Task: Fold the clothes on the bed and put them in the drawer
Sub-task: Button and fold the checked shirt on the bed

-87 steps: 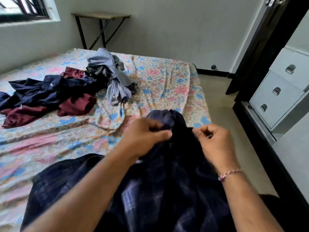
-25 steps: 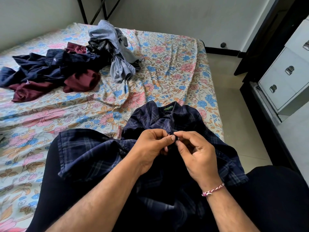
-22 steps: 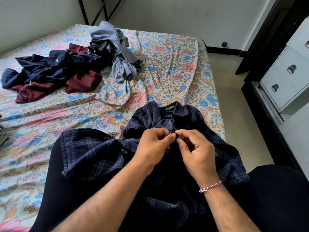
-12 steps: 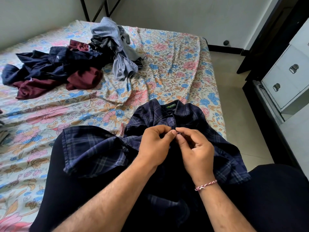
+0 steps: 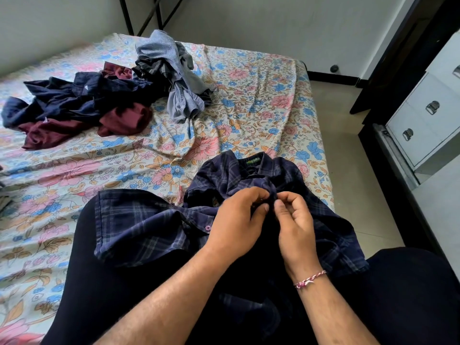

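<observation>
Fumbling the small button through dark cloth could leave the plaid shirt [image 5: 139, 220] misaligned, so it would fold crooked. Draped over the person's lap at the edge of the bed [image 5: 249, 95], it is pinched at its front placket by both hands: left hand [image 5: 239, 220] and right hand [image 5: 296, 227], fingertips curled, nearly touching.

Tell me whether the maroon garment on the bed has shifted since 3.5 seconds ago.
No. The maroon garment lies against the same navy clothes on the floral bedsheet; only the camera moved.
</observation>
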Available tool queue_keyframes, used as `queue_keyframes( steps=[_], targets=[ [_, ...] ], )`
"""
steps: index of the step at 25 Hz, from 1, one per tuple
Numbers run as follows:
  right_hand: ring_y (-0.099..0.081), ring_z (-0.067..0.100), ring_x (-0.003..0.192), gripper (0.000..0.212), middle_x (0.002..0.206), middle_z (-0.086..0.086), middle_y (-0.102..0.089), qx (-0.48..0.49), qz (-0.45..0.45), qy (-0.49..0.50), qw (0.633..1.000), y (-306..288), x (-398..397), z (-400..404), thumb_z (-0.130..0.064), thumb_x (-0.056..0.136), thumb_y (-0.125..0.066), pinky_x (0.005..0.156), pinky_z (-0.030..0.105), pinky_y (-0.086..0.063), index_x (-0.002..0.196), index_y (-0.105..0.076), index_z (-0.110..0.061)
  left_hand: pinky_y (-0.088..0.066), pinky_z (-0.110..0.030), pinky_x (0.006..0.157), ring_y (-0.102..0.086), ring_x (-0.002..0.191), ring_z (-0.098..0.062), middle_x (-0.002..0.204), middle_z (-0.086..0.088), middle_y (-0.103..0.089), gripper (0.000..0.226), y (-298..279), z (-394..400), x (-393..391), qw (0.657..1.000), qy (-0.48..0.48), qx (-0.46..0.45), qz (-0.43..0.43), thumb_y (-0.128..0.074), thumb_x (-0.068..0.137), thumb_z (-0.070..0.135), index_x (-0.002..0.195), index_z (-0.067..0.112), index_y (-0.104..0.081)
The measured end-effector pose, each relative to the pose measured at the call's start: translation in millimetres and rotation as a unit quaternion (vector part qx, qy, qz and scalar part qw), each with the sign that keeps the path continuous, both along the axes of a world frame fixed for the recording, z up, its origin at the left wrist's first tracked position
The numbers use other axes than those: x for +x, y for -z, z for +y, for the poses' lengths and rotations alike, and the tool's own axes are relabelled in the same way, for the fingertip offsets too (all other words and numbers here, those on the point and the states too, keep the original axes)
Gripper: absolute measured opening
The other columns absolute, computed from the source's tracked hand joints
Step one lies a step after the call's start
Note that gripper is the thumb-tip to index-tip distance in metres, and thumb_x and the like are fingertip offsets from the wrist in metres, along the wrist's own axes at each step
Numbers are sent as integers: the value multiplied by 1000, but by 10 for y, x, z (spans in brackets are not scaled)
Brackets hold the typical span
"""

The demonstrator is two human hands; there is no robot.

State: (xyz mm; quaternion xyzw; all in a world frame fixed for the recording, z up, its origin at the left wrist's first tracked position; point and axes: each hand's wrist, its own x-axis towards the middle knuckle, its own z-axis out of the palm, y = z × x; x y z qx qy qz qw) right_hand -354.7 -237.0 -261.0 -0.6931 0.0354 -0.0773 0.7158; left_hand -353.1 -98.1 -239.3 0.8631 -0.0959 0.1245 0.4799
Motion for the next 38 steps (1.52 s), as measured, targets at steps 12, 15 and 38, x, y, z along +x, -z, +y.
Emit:
queue_keyframes(
  steps=[12, 15, 38],
  targets=[
    [-71, 8, 82, 12, 84, -6, -78, -87, -23, 53, 994, -288, 78, -424, -14, 85, -83, 77, 17, -53, 82, -79, -24, -35, -26, 58, -48, 60, 1, 68, 21, -49, 31, -783, 949, 512, 890, 217, 400, 25, -72, 92, 56, 110, 31, -64],
    [-71, 0, 84, 6, 85, -8, -79, -80, 11, 68, 994, -349, 160, -515, -16, 83, -85, 80, 14, -49, 81, -80, -21, -42, -28, 61, -59, 67, -1, 72, 16, -64, 8, -906, 1289, 789, 900, 243, 358, 49, -76, 93, 31, 92, 32, -68],
    [-70, 20, 74, 19, 82, 10, -75, -24, 75, 18, 997, -875, 949, -484, -5, 91, -74, 86, 46, -58, 76, -77, -18, -48, -25, 75, -61, 78, -12, 85, 2, -70, 4, -1017, 1211, 1566, 962, 246, 73, 91, -71, 99, 17, 97, 14, -70]
  ],
)
